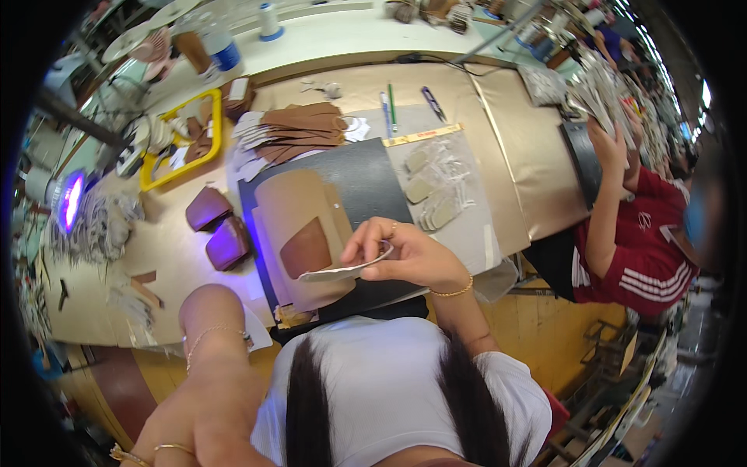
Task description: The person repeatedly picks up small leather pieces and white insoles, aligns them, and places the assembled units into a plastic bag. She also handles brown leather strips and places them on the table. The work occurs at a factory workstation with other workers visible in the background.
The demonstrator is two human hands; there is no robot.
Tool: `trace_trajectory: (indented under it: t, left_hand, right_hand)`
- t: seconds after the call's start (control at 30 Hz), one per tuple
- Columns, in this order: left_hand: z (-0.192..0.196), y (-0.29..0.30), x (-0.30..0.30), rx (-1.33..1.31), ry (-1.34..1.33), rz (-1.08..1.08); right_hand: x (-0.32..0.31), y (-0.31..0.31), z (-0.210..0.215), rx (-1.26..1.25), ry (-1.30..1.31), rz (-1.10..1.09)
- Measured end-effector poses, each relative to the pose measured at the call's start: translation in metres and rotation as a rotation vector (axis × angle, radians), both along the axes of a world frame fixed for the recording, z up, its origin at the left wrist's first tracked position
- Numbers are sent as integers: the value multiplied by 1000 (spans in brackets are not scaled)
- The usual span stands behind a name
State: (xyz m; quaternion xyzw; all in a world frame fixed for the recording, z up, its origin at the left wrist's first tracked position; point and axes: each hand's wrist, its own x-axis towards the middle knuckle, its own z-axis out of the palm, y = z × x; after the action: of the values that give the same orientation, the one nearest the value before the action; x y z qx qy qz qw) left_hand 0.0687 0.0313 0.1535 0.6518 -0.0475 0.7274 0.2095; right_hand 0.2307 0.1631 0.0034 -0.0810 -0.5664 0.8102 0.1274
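Observation:
Between the thumb and fingers of my right hand [405, 253] is a thin, pale, flat piece [334, 274], tilted nearly edge-on. Under it, tan panels [292, 198] lie stacked on a black mat [366, 175], with a smaller reddish-brown piece [306, 251] on top. My left hand [204, 401] is raised close to the camera at the lower left, a bracelet at its wrist. Its fingers run out of the picture, so their pose is hidden. Beyond that arm, two brown moulded pieces [227, 244] sit on the table under violet light.
A yellow tray [187, 124] of parts stands left, near a glowing violet lamp [72, 201]. Brown strips [303, 128] are piled behind the mat. Right of it lie pens [391, 107], a ruler [424, 135] and clear-bagged pieces [440, 187]. At right, a co-worker in red [642, 249] handles a bundle.

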Motion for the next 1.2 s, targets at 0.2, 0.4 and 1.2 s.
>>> trace_trajectory:
  t: [0.2,0.4,1.2]
  left_hand:
    - [11,-3,-5,-182,201,13]
    - [14,-7,-23,-150,419,29]
    - [-5,-33,-30,-242,161,162]
  right_hand:
    - [6,0,3,-40,-29,-6]
    - [2,-2,0,18,2,0]
    - [-7,-5,2,-24,-24,31]
